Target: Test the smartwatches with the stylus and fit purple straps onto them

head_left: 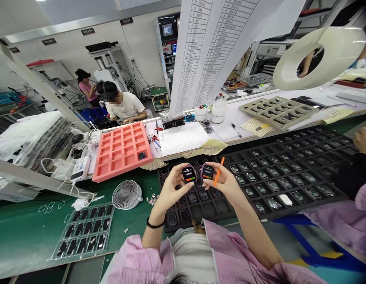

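Your left hand [171, 191] grips one smartwatch [189, 174] and your right hand [225, 185] grips a second smartwatch [207, 172] just beside it, both screens toward you, with an orange stick [218, 171] also in your right hand, above the black tray [210, 209].

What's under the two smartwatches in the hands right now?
Below them is a black compartment tray holding more watches. The left smartwatch, right smartwatch, left hand and right hand cover the cells directly beneath, so their contents cannot be seen.

Bright, even light shows the left hand [170, 192] and right hand [222, 183] sharply; edges bow strongly.
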A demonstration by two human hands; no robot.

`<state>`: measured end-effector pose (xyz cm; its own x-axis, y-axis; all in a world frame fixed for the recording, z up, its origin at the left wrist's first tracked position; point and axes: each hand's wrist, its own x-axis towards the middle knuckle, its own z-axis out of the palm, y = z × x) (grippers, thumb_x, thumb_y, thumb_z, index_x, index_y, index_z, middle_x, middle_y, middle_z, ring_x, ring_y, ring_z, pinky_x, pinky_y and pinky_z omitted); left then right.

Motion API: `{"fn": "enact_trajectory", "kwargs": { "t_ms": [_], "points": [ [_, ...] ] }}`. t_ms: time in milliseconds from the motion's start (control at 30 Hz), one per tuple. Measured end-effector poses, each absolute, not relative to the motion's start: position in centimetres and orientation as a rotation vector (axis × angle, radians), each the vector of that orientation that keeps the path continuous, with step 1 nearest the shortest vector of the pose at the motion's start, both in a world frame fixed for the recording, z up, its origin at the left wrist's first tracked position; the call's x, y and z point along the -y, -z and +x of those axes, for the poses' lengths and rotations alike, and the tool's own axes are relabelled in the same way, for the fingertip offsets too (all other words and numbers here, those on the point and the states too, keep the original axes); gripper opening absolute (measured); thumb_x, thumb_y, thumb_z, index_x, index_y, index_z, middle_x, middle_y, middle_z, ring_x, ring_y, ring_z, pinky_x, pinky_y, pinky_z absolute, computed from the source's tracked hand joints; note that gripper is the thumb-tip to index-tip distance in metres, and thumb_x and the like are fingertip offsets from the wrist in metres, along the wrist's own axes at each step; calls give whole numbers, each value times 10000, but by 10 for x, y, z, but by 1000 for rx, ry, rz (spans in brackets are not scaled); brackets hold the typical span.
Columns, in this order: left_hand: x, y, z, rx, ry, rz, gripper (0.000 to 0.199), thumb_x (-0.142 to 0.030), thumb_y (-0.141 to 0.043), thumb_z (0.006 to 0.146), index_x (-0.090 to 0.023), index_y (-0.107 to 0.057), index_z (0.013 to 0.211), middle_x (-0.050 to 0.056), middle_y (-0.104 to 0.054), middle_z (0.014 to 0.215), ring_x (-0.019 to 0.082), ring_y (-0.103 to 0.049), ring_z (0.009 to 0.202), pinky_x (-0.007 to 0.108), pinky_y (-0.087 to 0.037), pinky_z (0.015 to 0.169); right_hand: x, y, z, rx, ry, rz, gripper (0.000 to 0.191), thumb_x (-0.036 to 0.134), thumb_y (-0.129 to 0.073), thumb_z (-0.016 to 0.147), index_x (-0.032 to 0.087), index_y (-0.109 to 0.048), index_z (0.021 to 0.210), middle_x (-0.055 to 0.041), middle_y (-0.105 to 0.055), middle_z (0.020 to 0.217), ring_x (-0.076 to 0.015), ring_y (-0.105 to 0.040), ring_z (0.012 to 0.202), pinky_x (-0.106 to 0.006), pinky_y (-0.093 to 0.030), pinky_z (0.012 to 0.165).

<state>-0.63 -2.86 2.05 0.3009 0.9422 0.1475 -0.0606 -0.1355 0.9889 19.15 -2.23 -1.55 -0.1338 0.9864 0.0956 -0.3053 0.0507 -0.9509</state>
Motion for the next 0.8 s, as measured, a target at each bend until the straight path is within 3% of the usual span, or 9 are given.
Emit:
{"fn": "enact_trajectory", "kwargs": {
  "t_ms": [167,367,467,567,800],
  "points": [
    [16,1,1,-997,-1105,1434,461,-348,-655,815,-215,-501,1229,83,-582,1146,135,-599,822,259,-511,734,15,26,189,1183,-1369,-899,510,289,-792,672,261,-568,1129,-24,-626,952,-156,-669,629,-311,-606,545],
    [11,8,6,-980,-1157,1377,432,-359,-676,797,-194,-521,1166,75,-586,1104,137,-582,857,225,-512,699,14,34,189,1198,-1387,-862,457,330,-701,775,266,-540,1197,-59,-585,1055,-164,-681,674,-293,-576,521],
    [10,8,6,-968,-1159,1331,419,-431,-613,834,-196,-524,1170,67,-588,1066,103,-571,747,188,-492,585,14,36,190,1207,-1393,-850,437,338,-674,799,265,-532,1206,-65,-583,1057,-173,-686,689,-302,-577,529],
    [9,7,5,-990,-1147,1320,428,-483,-549,861,-192,-534,1174,63,-591,1002,62,-514,595,163,-397,447,13,36,191,1217,-1374,-853,426,336,-674,798,267,-537,1195,-60,-584,1042,-168,-681,663,-305,-573,519],
    [9,7,9,-974,-1165,1306,417,-466,-619,816,-201,-543,1129,41,-581,978,51,-476,594,164,-398,478,13,32,189,1187,-1360,-872,332,378,-631,829,255,-576,1133,-66,-595,1064,-147,-672,599,-286,-541,475]
  ]
}}
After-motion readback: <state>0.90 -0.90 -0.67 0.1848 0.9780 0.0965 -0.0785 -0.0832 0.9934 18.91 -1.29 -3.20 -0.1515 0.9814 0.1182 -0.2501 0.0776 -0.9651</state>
